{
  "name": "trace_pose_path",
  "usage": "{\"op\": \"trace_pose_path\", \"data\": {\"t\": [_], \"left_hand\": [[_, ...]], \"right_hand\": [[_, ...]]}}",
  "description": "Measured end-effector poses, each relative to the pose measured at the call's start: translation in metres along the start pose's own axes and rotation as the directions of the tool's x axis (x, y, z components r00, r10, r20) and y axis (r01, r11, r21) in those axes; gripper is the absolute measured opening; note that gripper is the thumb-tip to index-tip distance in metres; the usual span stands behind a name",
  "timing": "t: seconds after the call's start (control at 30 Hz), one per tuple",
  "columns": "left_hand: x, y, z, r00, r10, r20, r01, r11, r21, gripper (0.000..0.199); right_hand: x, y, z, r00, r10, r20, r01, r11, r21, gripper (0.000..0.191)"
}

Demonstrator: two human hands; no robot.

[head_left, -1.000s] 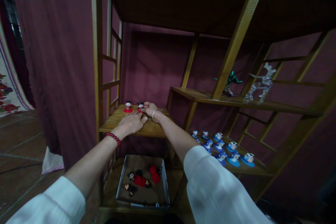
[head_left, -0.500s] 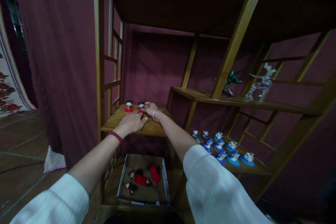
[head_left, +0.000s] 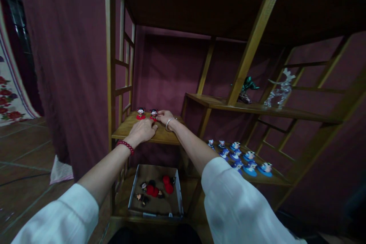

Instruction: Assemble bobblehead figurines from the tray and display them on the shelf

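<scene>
Two small red-and-black figurines on red bases stand side by side at the back of a wooden shelf (head_left: pixel 166 135). The left figurine (head_left: pixel 141 113) stands untouched behind my left hand (head_left: pixel 143 130), which wears a red bead bracelet. Its fingers reach to the base of the right figurine (head_left: pixel 153 113), partly hiding that base. From the right side, my right hand (head_left: pixel 165 116), with a silver bangle at the wrist, has its fingertips closed on the right figurine. What the left fingertips grip, if anything, is hard to make out.
An open box (head_left: pixel 178 194) below holds several red and black figurines. Blue-based figurines (head_left: pixel 236 154) stand in rows on a lower right shelf. A clear deer figure (head_left: pixel 280 89) and a green ornament (head_left: pixel 248 87) sit above them. Wooden posts divide the unit.
My left hand has drawn slightly left and down from the right figurine. My right hand stays at that figurine. The view has shifted slightly.
</scene>
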State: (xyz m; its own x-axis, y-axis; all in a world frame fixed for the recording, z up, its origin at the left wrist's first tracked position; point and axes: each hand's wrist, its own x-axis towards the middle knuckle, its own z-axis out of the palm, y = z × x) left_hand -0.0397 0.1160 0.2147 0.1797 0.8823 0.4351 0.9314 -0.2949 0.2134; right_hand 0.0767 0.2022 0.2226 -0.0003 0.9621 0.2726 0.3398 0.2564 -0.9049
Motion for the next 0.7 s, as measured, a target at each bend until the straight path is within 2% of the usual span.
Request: {"op": "trace_pose_path", "data": {"t": [0.13,0.37,0.53,0.7], "left_hand": [[-0.004,0.003,-0.003,0.999,-0.019,-0.049,0.021,0.999,0.031,0.037],[-0.011,0.005,-0.005,0.99,-0.005,-0.143,0.016,0.997,0.078,0.038],[-0.015,0.007,-0.005,0.984,0.006,-0.181,0.013,0.994,0.105,0.038],[-0.019,0.01,-0.005,0.977,0.004,-0.212,0.019,0.994,0.11,0.038]], "right_hand": [[-0.005,0.001,-0.003,0.999,-0.008,-0.046,0.004,0.997,-0.077,0.028],[-0.021,0.001,-0.01,0.998,-0.013,-0.057,0.006,0.992,-0.13,0.035],[-0.032,0.001,-0.016,0.997,-0.064,-0.036,0.056,0.979,-0.197,0.034],[-0.049,-0.006,-0.022,0.998,-0.058,0.008,0.058,0.976,-0.208,0.032]]}}
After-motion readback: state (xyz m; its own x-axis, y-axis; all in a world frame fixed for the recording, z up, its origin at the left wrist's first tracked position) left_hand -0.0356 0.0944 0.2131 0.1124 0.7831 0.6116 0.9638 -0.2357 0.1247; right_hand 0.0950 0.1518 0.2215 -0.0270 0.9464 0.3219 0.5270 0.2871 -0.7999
